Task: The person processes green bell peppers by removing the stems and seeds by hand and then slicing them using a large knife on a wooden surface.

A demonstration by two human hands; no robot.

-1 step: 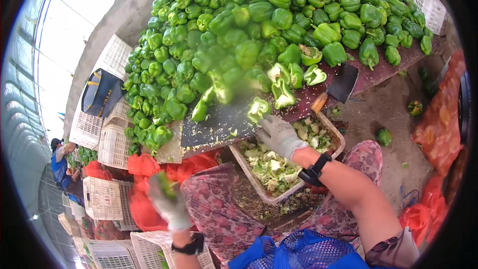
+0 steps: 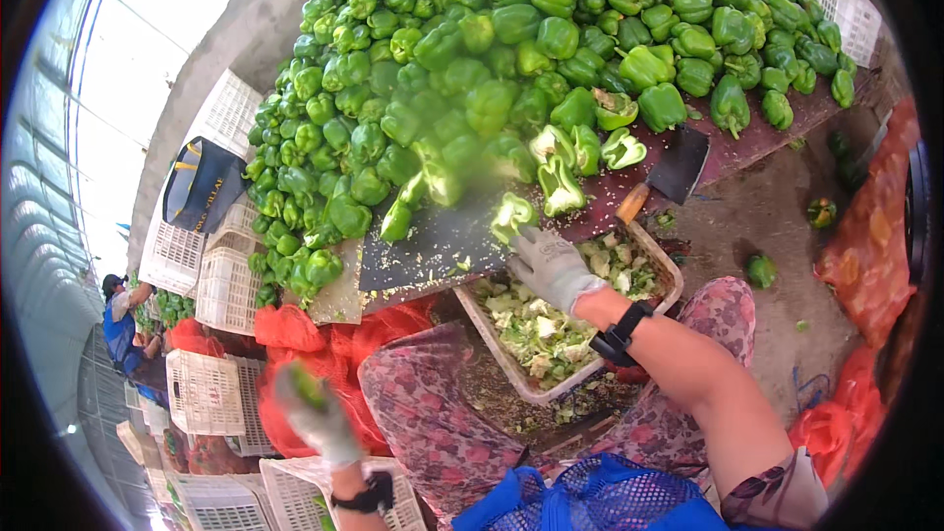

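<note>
The cut pepper half (image 2: 512,217) lay on the near edge of the dark board (image 2: 423,265), its pale inside showing, and the right hand (image 2: 553,264), in a whitish glove, reached up to it with fingers extended; the fingertips met its lower side, though I couldn't tell whether they pinched it or only rested there. Off to the left, the left hand (image 2: 323,418), gloved too and blurred, had its fingers closed about a green piece (image 2: 309,385), too smeared for me to make out its shape. Just beyond the half lay more opened peppers (image 2: 560,187), and to their right a cleaver (image 2: 678,165) with a wooden handle. Under the right hand stood a pale tray (image 2: 536,396) full of chopped cores and scraps. Behind everything rose a great heap of whole green peppers (image 2: 393,69). Red netting (image 2: 295,329) bunched on the left, near white slatted crates (image 2: 205,393), and farther back a co-worker (image 2: 123,334) in blue stood among more peppers
</note>
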